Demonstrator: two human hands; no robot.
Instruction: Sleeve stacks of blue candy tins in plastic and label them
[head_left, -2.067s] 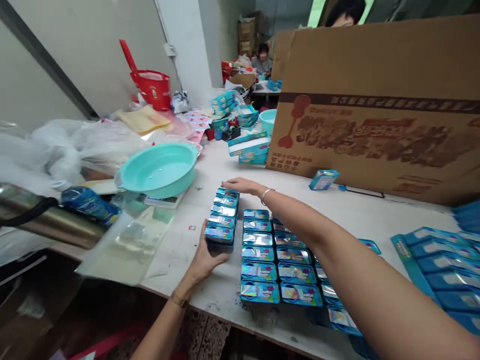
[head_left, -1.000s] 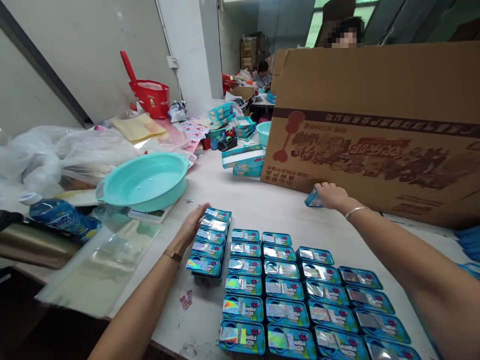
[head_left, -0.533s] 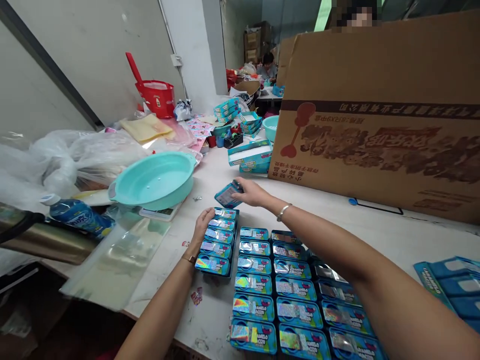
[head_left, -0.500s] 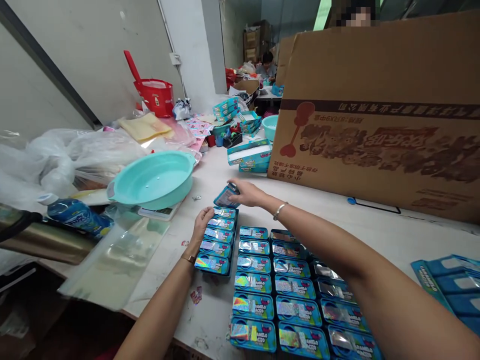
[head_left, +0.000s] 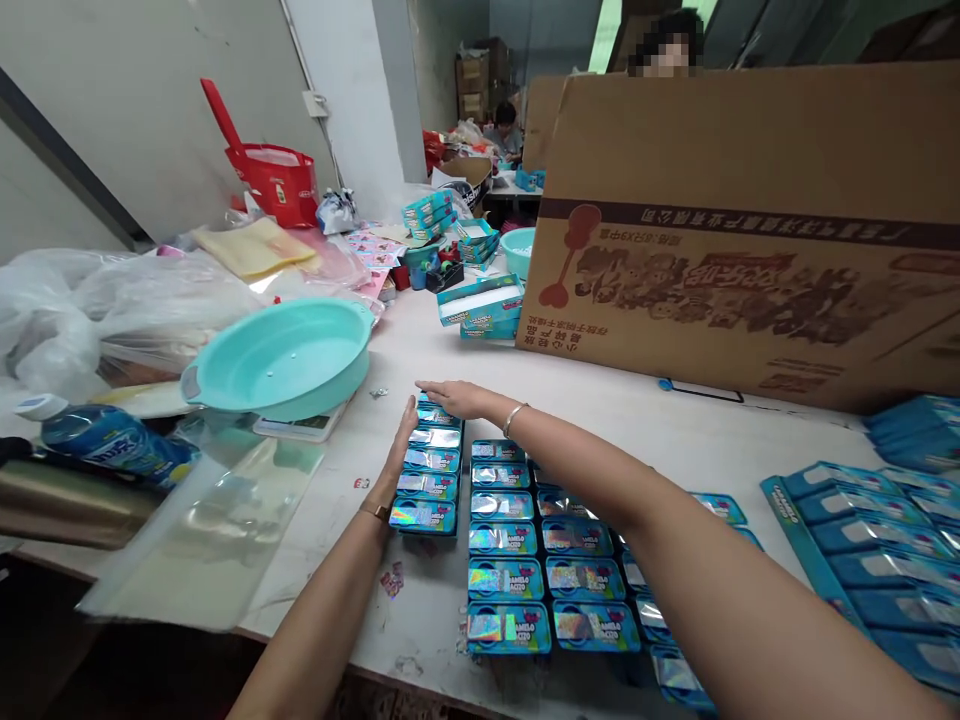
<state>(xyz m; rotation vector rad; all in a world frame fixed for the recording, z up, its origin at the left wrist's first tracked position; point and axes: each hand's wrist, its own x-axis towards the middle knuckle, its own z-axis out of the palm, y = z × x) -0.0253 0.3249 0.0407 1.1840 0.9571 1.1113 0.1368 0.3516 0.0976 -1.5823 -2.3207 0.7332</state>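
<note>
A short column of small blue candy tins (head_left: 427,487) with shiny seal strips stands on the white table, in front of me. Stretched along its left side, my left hand (head_left: 399,455) is open, its fingertips near the far end. Across that far end lies my right hand (head_left: 463,399), open with its fingers straight; it partly covers the last tins. To the right, more blue tins (head_left: 501,539) stand in longer columns, some of them hidden beneath my right forearm.
A turquoise basin (head_left: 281,350) and a blue-labelled bottle (head_left: 112,435) are at the left, near a clear plastic sheet (head_left: 202,530). A large cardboard carton (head_left: 660,150) rises behind the table. Blue display boxes (head_left: 862,530) are at the right. People are visible farther back.
My right hand has set the tilted tin down at the column's far end and let it go. My left fingers have straightened along the side. The view has swung slightly right.
</note>
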